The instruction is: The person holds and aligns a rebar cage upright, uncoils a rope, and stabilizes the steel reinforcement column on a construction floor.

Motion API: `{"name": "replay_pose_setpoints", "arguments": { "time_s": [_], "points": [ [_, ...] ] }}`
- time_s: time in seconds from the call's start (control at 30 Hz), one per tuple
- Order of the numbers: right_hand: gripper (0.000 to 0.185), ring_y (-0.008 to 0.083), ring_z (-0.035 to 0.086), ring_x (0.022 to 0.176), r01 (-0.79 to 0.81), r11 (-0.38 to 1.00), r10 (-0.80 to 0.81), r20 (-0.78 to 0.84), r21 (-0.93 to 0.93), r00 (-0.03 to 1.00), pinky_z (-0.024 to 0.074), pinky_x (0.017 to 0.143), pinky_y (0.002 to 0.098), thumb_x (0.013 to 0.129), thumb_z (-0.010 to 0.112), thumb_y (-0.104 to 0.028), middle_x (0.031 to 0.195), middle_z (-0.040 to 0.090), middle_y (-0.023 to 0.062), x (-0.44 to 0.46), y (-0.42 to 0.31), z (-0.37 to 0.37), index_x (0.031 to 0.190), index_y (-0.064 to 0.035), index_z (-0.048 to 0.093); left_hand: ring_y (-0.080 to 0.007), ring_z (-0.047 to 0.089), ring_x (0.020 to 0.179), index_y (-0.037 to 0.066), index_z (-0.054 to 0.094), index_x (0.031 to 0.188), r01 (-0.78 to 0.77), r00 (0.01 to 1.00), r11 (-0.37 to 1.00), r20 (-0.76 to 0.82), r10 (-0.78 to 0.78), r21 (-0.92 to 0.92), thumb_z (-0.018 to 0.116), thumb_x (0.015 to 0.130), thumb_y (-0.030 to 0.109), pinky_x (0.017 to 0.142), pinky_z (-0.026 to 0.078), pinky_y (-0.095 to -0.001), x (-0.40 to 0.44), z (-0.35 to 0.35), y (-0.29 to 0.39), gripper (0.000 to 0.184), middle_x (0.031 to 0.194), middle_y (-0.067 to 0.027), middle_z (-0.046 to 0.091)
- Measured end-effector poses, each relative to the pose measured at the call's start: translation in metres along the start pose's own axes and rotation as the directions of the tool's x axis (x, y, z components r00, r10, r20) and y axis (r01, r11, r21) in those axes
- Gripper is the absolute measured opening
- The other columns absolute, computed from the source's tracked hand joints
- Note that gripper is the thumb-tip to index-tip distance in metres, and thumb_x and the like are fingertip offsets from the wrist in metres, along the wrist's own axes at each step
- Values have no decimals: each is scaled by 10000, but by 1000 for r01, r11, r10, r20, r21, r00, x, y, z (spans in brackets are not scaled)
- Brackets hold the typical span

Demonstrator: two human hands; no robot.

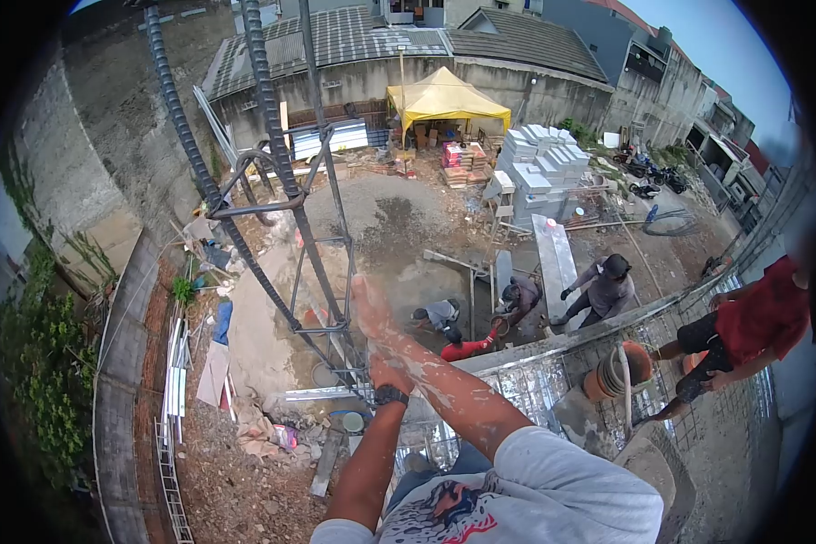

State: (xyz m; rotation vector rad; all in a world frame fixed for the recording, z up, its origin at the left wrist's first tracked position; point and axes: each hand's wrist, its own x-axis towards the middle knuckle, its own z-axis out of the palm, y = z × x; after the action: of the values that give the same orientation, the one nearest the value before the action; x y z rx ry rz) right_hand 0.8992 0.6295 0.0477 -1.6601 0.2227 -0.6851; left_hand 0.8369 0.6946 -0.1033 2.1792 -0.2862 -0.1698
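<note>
My right hand (369,310) is raised in front of me, beside the upright steel rebar column (289,178). Motion smears its fingers, and pale cement-like splashes mark the forearm. My left hand (388,366) is lower, with a dark watch on its wrist; the right forearm partly covers it and its fingers are hidden. Ties link the column's ribbed bars, whose lower end is just left of my hands. I cannot tell whether either hand touches the bars.
Beside me at right lie a rebar mesh deck, an orange bucket (642,364) and a person in a red shirt (771,308). Beyond the deck edge, several workers (605,288) are on the ground far below. Pale blocks (542,172) and a yellow canopy (449,93) stand farther back.
</note>
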Motion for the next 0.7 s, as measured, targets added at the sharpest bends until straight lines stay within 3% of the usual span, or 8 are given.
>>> {"name": "replay_pose_setpoints", "arguments": {
  "time_s": [0.2,0.27,0.37,0.43,0.53,0.57,0.67,0.7],
  "points": [
    [523,219,514,746,11,1000,-11,-22,12,1000,411,727,354,961,361,-502,737,515,109,-4,-17,-1,893,-10,525,-380,612,878,-31,468,1043,-34,994,997,-103,41,63,601,831,211,716,492,-425,-10,-10,23,348,934,-211,604],
    [521,216,513,746,1,1000,-1,-13,4,1000,412,724,353,961,365,-501,738,515,107,-6,-19,0,899,-9,526,-376,613,870,-36,485,1060,-90,983,983,-145,114,160,615,818,246,720,494,-425,-8,-2,12,393,944,-207,600],
    [519,214,510,734,-4,1000,5,31,-25,1000,416,711,355,960,365,-502,735,512,104,-4,-16,-3,899,-12,526,-394,538,1059,-16,424,1241,-4,998,960,61,-13,279,739,686,323,863,472,-446,3,2,1,722,1203,-216,476],
    [517,210,508,721,46,998,-46,17,-33,999,417,699,355,959,366,-505,726,505,97,-1,-10,-1,896,-18,526,-395,551,1038,-21,435,1225,-10,999,966,39,0,257,726,704,313,854,475,-446,2,1,2,685,1183,-225,494],
    [534,204,506,709,-11,1000,9,105,24,994,420,695,360,954,361,-521,704,494,97,-4,-20,-9,913,-18,534,-393,569,1012,-24,456,1210,19,1000,979,19,-23,205,678,760,290,840,478,-448,8,8,-9,592,1144,-240,527],
    [541,201,525,732,-30,997,25,67,76,997,429,716,363,951,372,-518,710,504,106,-7,-27,-8,933,-7,547,-392,574,1004,-24,464,1206,36,999,982,14,-39,183,657,784,281,836,479,-449,10,11,-15,555,1129,-245,539],
    [538,222,550,757,13,1000,-13,28,4,1000,438,738,369,947,390,-508,747,538,133,-5,-18,-5,953,4,559,-392,593,968,-30,484,1172,27,995,990,-99,-13,141,595,842,270,805,490,-445,5,9,-11,459,1086,-255,569],
    [524,264,577,791,-4,1000,4,32,-9,999,441,758,377,946,397,-492,797,579,164,-4,-18,-4,955,3,568,-391,598,951,-29,488,1169,35,997,999,-65,-34,13,590,848,275,788,496,-445,6,6,-7,453,1075,-246,575]
  ]
}}
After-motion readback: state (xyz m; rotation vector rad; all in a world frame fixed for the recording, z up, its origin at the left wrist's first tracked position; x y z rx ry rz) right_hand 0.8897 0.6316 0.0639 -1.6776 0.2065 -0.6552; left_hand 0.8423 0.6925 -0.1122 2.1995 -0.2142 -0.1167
